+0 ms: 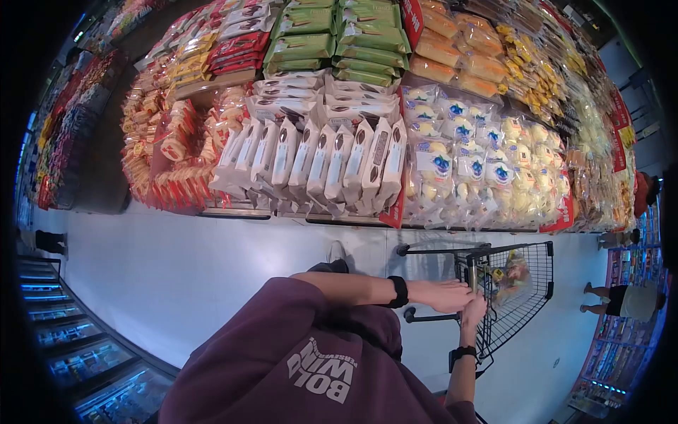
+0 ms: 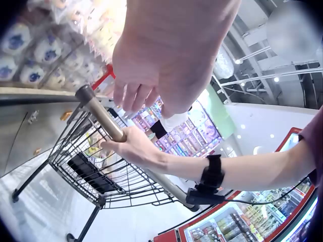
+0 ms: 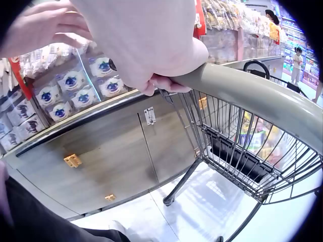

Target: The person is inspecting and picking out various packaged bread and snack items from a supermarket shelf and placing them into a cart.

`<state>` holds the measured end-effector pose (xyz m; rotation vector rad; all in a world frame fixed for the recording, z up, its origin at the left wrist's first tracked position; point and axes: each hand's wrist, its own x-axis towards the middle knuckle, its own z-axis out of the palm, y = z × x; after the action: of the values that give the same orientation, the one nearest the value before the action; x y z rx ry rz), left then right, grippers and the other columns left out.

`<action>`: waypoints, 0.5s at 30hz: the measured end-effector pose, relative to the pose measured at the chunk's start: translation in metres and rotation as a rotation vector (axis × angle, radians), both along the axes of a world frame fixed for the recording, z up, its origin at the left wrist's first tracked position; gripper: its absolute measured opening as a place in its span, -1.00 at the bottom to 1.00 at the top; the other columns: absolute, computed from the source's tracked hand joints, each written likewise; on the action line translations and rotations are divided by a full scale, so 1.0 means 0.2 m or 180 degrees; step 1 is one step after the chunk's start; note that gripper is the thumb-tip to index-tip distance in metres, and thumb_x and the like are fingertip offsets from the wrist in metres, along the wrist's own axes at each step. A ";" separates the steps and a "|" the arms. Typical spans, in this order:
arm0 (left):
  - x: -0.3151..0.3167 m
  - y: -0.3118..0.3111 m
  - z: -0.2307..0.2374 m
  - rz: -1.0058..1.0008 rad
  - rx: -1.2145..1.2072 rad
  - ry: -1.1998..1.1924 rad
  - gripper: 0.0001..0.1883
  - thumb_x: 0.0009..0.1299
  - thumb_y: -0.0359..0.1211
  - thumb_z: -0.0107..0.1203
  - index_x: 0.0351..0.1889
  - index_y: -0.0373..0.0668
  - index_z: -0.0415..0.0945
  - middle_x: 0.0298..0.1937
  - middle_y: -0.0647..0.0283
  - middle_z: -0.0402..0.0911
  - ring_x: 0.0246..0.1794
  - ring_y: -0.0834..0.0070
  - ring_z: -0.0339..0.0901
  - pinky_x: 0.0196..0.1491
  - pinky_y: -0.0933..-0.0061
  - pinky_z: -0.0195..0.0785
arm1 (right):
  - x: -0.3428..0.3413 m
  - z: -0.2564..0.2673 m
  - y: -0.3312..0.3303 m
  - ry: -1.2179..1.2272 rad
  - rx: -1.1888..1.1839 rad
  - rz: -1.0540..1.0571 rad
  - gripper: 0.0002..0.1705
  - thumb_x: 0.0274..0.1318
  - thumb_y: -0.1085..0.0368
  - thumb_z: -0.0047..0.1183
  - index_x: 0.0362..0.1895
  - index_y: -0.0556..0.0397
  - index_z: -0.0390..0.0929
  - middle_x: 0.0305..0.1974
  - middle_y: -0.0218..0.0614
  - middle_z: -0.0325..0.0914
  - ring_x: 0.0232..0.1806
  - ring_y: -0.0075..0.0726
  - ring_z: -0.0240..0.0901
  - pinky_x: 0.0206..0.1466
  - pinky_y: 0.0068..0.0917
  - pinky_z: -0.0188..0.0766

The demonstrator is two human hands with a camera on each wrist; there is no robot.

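My right hand [image 1: 474, 311] grips the bar handle [image 3: 262, 98] of a black wire shopping cart [image 1: 545, 286]. In the left wrist view its fingers wrap round the same handle [image 2: 108, 121], with a black band on the wrist. My left hand [image 1: 439, 295] reaches across beside it, fingers extended and holding nothing. Seen from the right wrist, the left hand [image 3: 48, 27] hovers in front of the packaged goods, its fingers loosely straight. Inside the cart lie a few bagged goods [image 1: 515, 272], partly hidden by the wires.
Ahead stands a long display of white packets [image 1: 328, 159], green packages [image 1: 304, 35] and clear bags with blue labels [image 1: 462, 134]. Its wooden cabinet front [image 3: 111, 156] is close to the cart. Freezers [image 1: 92, 367] line the left; a person [image 1: 632, 300] stands at the right.
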<state>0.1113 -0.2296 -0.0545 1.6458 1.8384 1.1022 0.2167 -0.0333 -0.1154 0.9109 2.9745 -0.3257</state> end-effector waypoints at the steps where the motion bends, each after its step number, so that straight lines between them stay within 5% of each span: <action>1: 0.05 0.05 -0.06 0.0086 0.0214 0.0064 -0.62 0.35 -0.35 0.01 0.07 -0.36 0.35 0.00 -0.02 0.53 0.07 0.05 0.45 0.14 0.05 0.28 | 0.04 -0.02 -0.01 0.0042 -0.0205 0.0078 -0.59 -0.05 0.13 0.21 -0.18 0.15 0.53 -0.41 0.07 0.61 -0.27 0.22 0.59 -0.24 -0.05 0.50; 5: 0.18 0.19 -0.20 0.0317 0.0583 0.0238 -0.66 0.34 -0.27 0.03 -0.05 -0.33 0.46 -0.04 0.00 0.55 0.03 0.12 0.46 0.28 0.11 0.14 | 0.22 -0.24 -0.05 0.1462 -0.2076 0.0086 -0.75 -0.09 0.25 0.20 -0.33 0.15 0.58 -0.46 -0.01 0.61 -0.36 0.15 0.59 -0.33 -0.12 0.49; 7: 0.21 0.20 -0.27 0.0382 0.0487 0.0220 -0.68 0.35 -0.22 0.03 -0.16 -0.31 0.52 -0.08 0.03 0.57 0.00 0.15 0.47 0.28 0.14 0.12 | 0.25 -0.24 -0.11 0.1247 -0.1223 0.0608 -0.79 -0.09 0.26 0.22 -0.41 0.14 0.58 -0.48 -0.05 0.60 -0.42 0.11 0.57 -0.38 -0.21 0.47; 9: 0.23 0.18 -0.34 0.0437 0.0372 0.0169 -0.67 0.36 -0.17 0.02 -0.31 -0.29 0.56 -0.14 0.06 0.59 -0.03 0.19 0.47 0.25 0.17 0.13 | 0.25 -0.10 -0.25 0.0888 -0.1073 0.0612 -0.79 -0.08 0.26 0.22 -0.40 0.14 0.57 -0.49 -0.06 0.59 -0.42 0.10 0.56 -0.39 -0.25 0.46; 10: 0.24 0.15 -0.35 0.0627 0.0365 0.0306 -0.57 0.39 -0.05 -0.02 -0.44 -0.26 0.56 -0.37 0.07 0.61 -0.18 0.18 0.50 0.13 0.23 0.18 | 0.27 -0.07 -0.30 0.0853 -0.1088 0.0693 -0.78 -0.05 0.25 0.22 -0.40 0.15 0.55 -0.47 -0.07 0.60 -0.39 0.08 0.56 -0.37 -0.28 0.46; 13: 0.30 0.03 -0.26 0.0698 -0.0240 0.0626 -0.49 0.40 0.04 -0.07 -0.50 -0.22 0.53 -0.57 0.07 0.55 -0.35 0.15 0.49 0.06 0.25 0.19 | 0.31 0.06 -0.47 0.0648 -0.1629 0.0534 -0.74 -0.06 0.23 0.23 -0.36 0.15 0.53 -0.45 -0.06 0.60 -0.36 0.10 0.57 -0.35 -0.21 0.46; 15: 0.31 0.01 -0.26 0.0575 -0.0383 0.0610 -0.32 0.39 0.18 -0.13 -0.54 -0.27 0.62 -0.62 0.04 0.56 -0.42 0.11 0.55 -0.09 0.26 0.30 | 0.35 0.09 -0.55 0.0177 -0.1326 0.0184 -0.75 -0.05 0.27 0.23 -0.26 0.10 0.60 -0.35 -0.05 0.64 -0.31 0.11 0.59 -0.30 -0.22 0.47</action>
<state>0.1741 -0.2274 -0.1066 1.5880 2.1669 0.9096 0.2860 -0.1430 -0.0980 0.7740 2.8022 -0.9361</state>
